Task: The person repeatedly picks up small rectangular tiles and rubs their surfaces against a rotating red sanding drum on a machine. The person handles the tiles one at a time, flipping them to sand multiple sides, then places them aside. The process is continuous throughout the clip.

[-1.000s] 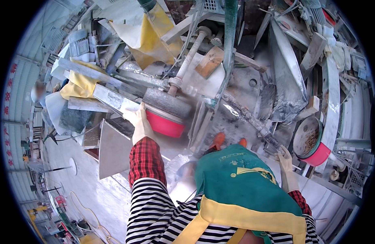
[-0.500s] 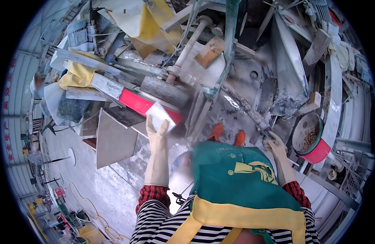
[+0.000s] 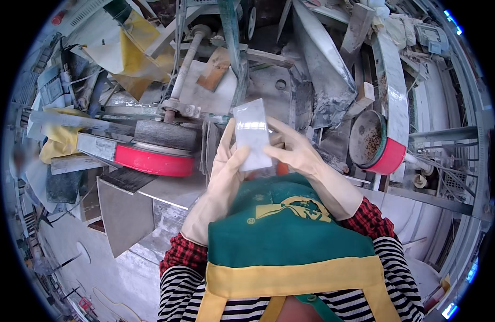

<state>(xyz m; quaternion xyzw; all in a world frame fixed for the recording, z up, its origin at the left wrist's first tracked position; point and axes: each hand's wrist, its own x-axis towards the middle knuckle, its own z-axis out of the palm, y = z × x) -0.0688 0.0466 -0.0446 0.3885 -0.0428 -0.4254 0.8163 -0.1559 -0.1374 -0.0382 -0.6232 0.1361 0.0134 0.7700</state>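
While the white block (image 3: 251, 129) is supported in front of the apron (image 3: 290, 236), it is clear of the machinery on both sides. The block stands tilted, with its long axis roughly upright in the view and a glossy reflection across its upper face.

Progress: pick-up is complete, as the block is fully in the grasp and rests on nothing else. The present step is judged to be handling or inspection at close range. The visible face appears flat, with straight edges; its rear face is hidden. Whether any work on the block is finished or outstanding cannot be determined from this view. Release is not yet done.

Hands: both are gloved and partly closed on the same part. The left hand (image 3: 218, 180) grasps the left edge, thumb laid over the lower front face, fingers extended along the side and partly hidden behind. The right hand (image 3: 306, 161) grips the right edge, thumb against the lower portion and index finger reaching toward the upper portion; a gap is visible between the two digits. The remaining right fingers are curled and partly concealed.

Surroundings: the grey wheel (image 3: 161, 134) with its red band (image 3: 153, 162) is located left of the hands, below the shaft (image 3: 184, 70). The round pan (image 3: 365, 134), containing brown debris, is located to the right, apart from the right hand.
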